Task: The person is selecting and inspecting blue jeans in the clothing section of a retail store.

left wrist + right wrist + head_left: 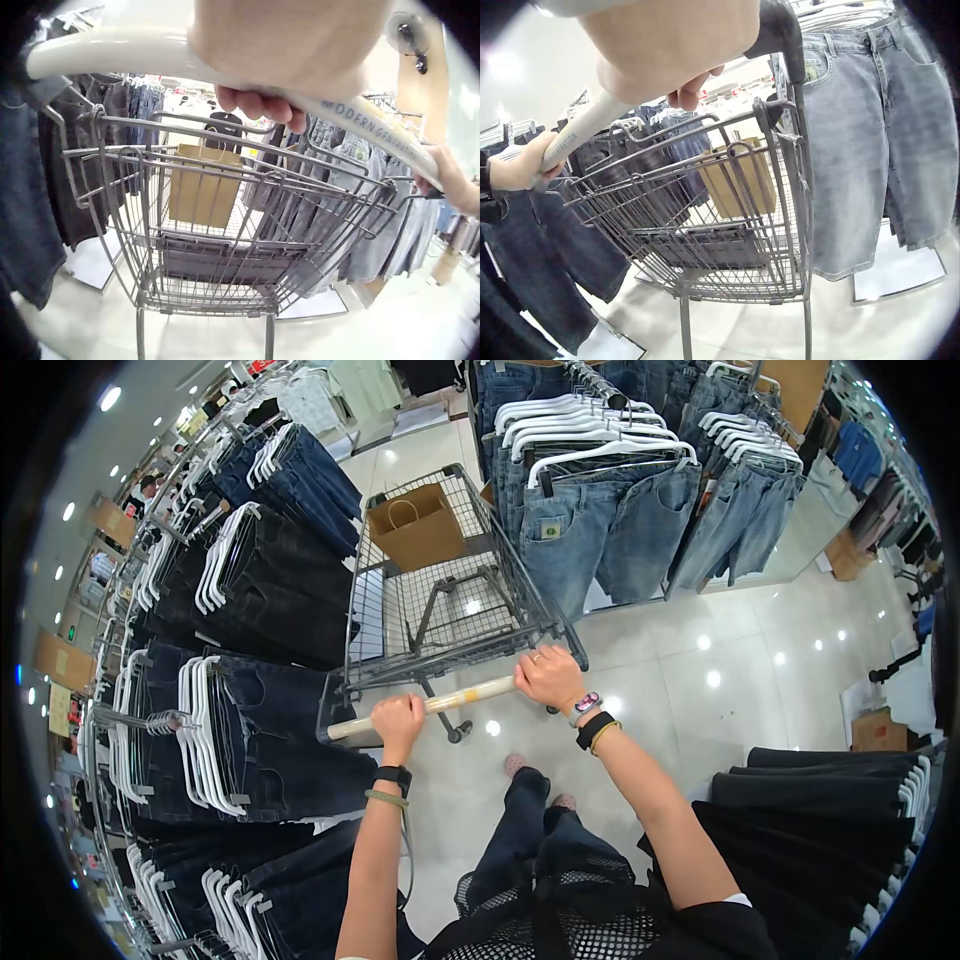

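Note:
A wire shopping cart [400, 605] stands in front of me, its pale handle [455, 698] running across the head view. My left hand [398, 722] grips the handle left of its middle, fingers curled under the bar in the left wrist view. Toward the right end, my right hand [550, 678] holds the same bar, with curled fingertips showing beneath it in the right wrist view. Inside the cart, at the far end, a brown paper bag [418, 530] with a looped handle stands upright. Lettering runs along the handle [375, 129] between the two hands.
Dark trousers [270, 585] on white hangers line the left side. Light blue denim shorts [610, 530] hang close to the cart's right side. More black garments [810, 830] hang at the lower right. Glossy tiled floor [680, 670] stretches right of the cart.

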Demonstrator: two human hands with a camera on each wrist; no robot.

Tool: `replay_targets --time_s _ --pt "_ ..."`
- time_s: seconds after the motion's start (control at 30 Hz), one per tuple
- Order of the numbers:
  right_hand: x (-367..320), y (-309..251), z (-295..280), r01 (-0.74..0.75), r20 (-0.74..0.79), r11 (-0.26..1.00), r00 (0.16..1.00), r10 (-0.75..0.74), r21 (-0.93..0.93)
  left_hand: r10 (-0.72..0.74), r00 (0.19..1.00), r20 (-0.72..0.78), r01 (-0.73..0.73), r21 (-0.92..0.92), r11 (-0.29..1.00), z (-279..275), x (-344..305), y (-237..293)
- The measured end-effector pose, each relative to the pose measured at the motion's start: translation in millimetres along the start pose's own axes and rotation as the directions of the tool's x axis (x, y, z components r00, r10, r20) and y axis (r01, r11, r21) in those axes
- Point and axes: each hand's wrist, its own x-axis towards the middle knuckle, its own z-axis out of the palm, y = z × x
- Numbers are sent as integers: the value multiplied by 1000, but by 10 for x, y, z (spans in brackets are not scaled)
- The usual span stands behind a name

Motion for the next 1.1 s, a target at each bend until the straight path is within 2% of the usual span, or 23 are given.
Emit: replay_targets --time_s 0.2,0.63,0.8,0.87,0.93,0.97,1.0,1.07,1.1 --pt "76 -25 56 -4 10 1000 1000 4 -4 -19 999 32 19 -6 1000 23 84 -115" --pt "292 95 247 -19 7 1000 1000 19 2 19 1000 0 -19 10 1000 174 342 -208" --pt "405 137 347 -26 55 1000 998 26 1 15 1000 -4 -15 -56 998 273 482 -284" --pt "484 117 364 -38 85 999 996 38 -1 25 999 -20 -26 -27 999 318 533 -366" --pt "642 64 369 -18 241 998 971 1 66 36 999 -8 -36 -38 999 326 603 -461" --pt "745 37 377 87 203 988 973 -111 127 38 999 2 -38 -45 998 338 651 -504" --pt "912 -14 332 89 209 988 971 -115 128 32 999 4 -31 -48 998 346 698 -538" --pt "1292 -186 219 232 263 937 917 -300 263 21 1000 17 -21 -53 998 356 789 -633" --pt "1426 -270 237 229 262 938 918 -297 261 25 1000 17 -24 -53 998 370 841 -686"
